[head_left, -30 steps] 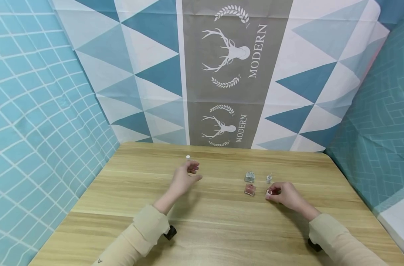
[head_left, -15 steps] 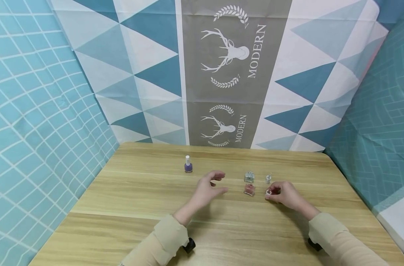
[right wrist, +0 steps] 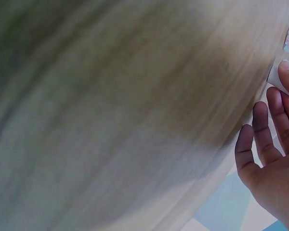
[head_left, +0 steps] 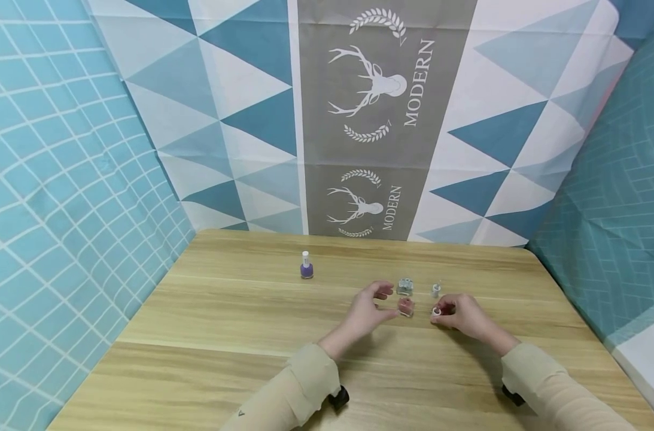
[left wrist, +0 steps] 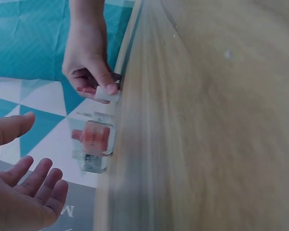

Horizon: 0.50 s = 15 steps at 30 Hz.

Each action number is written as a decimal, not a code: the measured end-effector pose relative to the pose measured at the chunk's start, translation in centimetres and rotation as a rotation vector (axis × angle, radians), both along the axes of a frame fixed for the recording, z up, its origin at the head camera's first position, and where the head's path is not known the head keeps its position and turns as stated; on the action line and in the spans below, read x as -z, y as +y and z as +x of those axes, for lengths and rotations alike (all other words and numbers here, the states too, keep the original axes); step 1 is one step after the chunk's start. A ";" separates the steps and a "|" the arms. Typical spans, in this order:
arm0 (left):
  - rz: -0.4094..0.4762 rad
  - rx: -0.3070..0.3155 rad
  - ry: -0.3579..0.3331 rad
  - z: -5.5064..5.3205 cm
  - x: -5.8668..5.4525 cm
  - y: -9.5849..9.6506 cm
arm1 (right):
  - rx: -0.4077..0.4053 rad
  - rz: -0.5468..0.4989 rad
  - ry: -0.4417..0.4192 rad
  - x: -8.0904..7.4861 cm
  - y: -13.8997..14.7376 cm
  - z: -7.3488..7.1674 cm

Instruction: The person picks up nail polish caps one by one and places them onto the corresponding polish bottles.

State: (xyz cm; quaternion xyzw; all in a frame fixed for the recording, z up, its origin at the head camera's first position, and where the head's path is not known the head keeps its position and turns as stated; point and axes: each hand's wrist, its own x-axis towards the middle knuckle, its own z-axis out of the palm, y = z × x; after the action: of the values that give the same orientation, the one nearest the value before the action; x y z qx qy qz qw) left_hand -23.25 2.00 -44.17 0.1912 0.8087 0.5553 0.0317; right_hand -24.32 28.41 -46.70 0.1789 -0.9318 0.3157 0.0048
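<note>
My right hand [head_left: 465,317] pinches a white nail polish cap [left wrist: 107,94] at the table surface, between thumb and fingers. Just left of it stands an uncapped bottle of pinkish-red nail polish [head_left: 405,307]. My left hand [head_left: 365,311] reaches toward that bottle with thumb and fingers spread, holding nothing. Behind the red bottle is a second uncapped bottle [head_left: 404,287], clear with a greenish glittery look. A second white cap [head_left: 436,290] stands beyond my right hand, its thin brush pointing up. In the right wrist view, my right hand [right wrist: 274,144] is partly cut off by the frame.
A capped purple nail polish bottle [head_left: 306,267] stands upright toward the back left of the wooden table [head_left: 208,323]. Patterned cloth hangs behind the table and at both sides. A white box-like object [head_left: 647,359] lies at the right edge.
My left hand has moved right, away from the purple bottle, which it partly hid before, to beside the red bottle. My right hand keeps its pinch on the cap in the same place.
</note>
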 end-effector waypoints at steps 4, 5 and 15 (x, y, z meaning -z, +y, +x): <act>-0.034 -0.004 -0.036 -0.7 0.5 0.9 | -0.002 0.004 0.005 -0.1 -0.1 0.0; -0.035 -0.002 -0.049 -0.8 0.6 1.1 | -0.003 0.007 0.011 -0.1 0.0 0.0; -0.019 -0.012 -0.139 -1.9 1.7 2.8 | -0.015 0.020 0.007 -0.1 -0.1 -0.1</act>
State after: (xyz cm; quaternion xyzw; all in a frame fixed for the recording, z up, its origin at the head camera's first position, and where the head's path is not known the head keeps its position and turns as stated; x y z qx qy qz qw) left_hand -25.18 4.79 -45.91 0.1470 0.8109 0.5598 0.0865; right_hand -24.41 28.32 -46.59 0.1871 -0.9336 0.3057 0.0040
